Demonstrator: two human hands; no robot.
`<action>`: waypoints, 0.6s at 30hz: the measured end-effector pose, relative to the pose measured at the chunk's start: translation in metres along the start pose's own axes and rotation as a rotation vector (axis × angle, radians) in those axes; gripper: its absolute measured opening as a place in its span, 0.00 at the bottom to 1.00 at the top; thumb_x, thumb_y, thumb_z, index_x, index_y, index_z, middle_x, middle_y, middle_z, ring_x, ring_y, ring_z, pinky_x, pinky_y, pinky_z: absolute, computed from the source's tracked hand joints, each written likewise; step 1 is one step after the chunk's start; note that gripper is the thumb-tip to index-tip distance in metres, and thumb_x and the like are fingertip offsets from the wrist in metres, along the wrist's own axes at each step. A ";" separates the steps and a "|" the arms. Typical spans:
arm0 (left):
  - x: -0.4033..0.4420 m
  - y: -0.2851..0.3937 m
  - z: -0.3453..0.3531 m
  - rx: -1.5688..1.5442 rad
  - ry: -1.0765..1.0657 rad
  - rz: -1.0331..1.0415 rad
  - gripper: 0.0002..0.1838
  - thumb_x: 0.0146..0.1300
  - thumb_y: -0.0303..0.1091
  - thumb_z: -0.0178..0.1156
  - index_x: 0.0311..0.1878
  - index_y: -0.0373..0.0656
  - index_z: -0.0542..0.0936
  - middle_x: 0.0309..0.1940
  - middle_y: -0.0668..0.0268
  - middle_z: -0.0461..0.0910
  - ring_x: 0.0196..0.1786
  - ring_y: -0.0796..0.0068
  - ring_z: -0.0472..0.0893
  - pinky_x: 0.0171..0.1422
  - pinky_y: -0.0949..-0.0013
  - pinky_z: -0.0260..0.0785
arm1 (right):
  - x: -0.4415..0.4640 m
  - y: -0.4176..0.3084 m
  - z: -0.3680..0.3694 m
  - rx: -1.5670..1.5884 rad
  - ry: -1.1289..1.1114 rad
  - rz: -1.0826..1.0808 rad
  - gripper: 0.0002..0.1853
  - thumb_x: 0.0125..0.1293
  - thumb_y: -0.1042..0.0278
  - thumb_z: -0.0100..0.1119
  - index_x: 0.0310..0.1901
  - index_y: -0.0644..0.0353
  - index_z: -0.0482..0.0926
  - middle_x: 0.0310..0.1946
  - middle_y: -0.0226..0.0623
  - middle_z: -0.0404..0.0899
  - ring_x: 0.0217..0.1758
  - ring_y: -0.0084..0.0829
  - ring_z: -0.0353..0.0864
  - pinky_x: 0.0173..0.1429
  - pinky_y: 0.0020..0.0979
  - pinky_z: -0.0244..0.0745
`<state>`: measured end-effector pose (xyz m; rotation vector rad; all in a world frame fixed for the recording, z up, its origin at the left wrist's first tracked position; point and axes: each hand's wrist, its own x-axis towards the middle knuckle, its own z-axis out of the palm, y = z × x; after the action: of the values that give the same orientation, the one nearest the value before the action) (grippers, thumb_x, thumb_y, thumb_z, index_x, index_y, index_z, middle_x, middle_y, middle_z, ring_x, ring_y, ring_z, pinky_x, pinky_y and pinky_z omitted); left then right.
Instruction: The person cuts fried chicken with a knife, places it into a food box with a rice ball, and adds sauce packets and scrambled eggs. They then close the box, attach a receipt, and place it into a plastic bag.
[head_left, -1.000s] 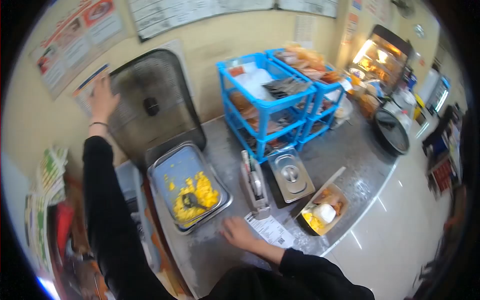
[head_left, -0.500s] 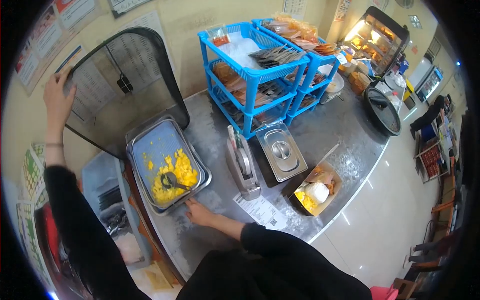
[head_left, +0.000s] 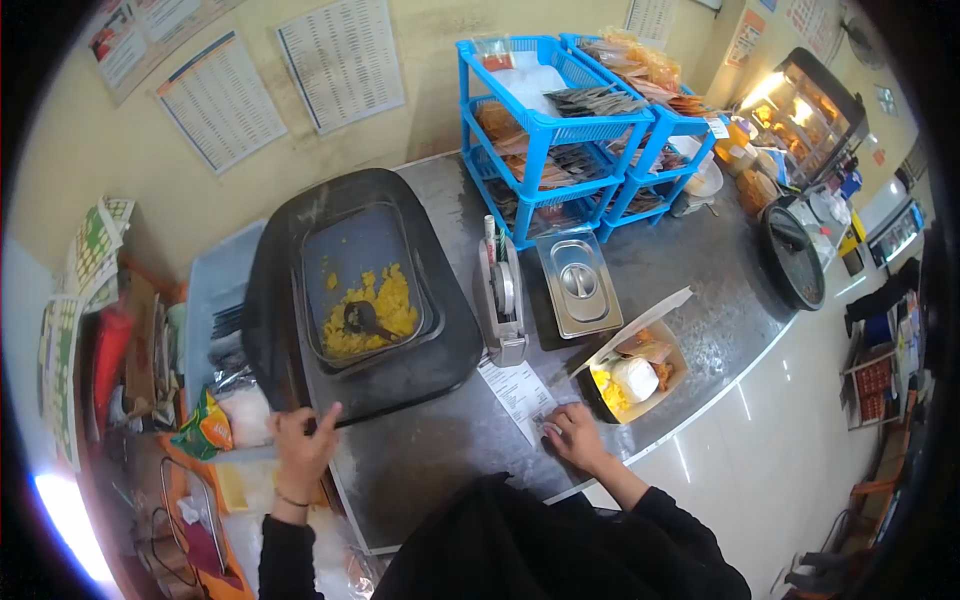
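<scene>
A dark see-through lid with a black rim (head_left: pixel 425 375) lies over the metal tray (head_left: pixel 432 325). Through it I see yellow scrambled egg (head_left: pixel 385 300) and a black serving spoon (head_left: pixel 365 317). My left hand (head_left: pixel 303 445) is at the lid's front-left edge, thumb and fingers apart; whether it still touches the rim I cannot tell. On the counter, the curled fingers of my right hand (head_left: pixel 575 438) are at the lower corner of a printed receipt (head_left: pixel 515 395). Just right of that hand stands an open carton food box (head_left: pixel 655 405) holding rice (head_left: pixel 634 380), egg and other food.
Behind the receipt stand a grey tape dispenser (head_left: pixel 505 310) and a lidded steel container (head_left: pixel 580 290). Blue tiered racks (head_left: pixel 540 150) hold packets at the back. A black round pan (head_left: pixel 790 260) sits far right. Left of the counter is a pale blue bin (head_left: pixel 215 270).
The lid, held upright by my left hand before, now lies down over the tray. My left hand has come down toward me; my right has moved from the tray's edge to the receipt.
</scene>
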<state>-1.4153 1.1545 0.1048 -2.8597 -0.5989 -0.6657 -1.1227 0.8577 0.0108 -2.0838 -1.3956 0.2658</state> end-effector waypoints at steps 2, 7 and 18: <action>-0.016 0.019 0.023 0.062 0.012 0.004 0.29 0.39 0.31 0.62 0.51 0.60 0.73 0.44 0.60 0.66 0.47 0.61 0.67 0.57 0.46 0.51 | -0.003 0.005 -0.004 -0.113 -0.077 -0.033 0.18 0.52 0.62 0.58 0.45 0.55 0.73 0.50 0.42 0.67 0.55 0.42 0.63 0.54 0.45 0.58; -0.055 0.025 0.090 0.230 0.041 0.008 0.27 0.47 0.32 0.59 0.53 0.66 0.70 0.53 0.59 0.57 0.53 0.62 0.63 0.64 0.40 0.39 | -0.016 0.003 0.013 -0.349 -0.120 -0.216 0.26 0.55 0.48 0.52 0.53 0.51 0.69 0.55 0.44 0.63 0.59 0.42 0.61 0.57 0.57 0.49; -0.027 0.192 0.103 -0.588 -0.188 0.048 0.21 0.49 0.38 0.56 0.49 0.47 0.73 0.47 0.63 0.70 0.54 0.66 0.68 0.59 0.50 0.52 | 0.011 -0.009 0.031 -0.148 0.016 -0.204 0.12 0.53 0.61 0.53 0.40 0.53 0.75 0.36 0.36 0.70 0.44 0.36 0.66 0.49 0.45 0.55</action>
<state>-1.3178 0.9942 -0.0088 -3.5004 -0.4041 -0.6576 -1.1393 0.8817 -0.0070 -2.0339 -1.6479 0.0628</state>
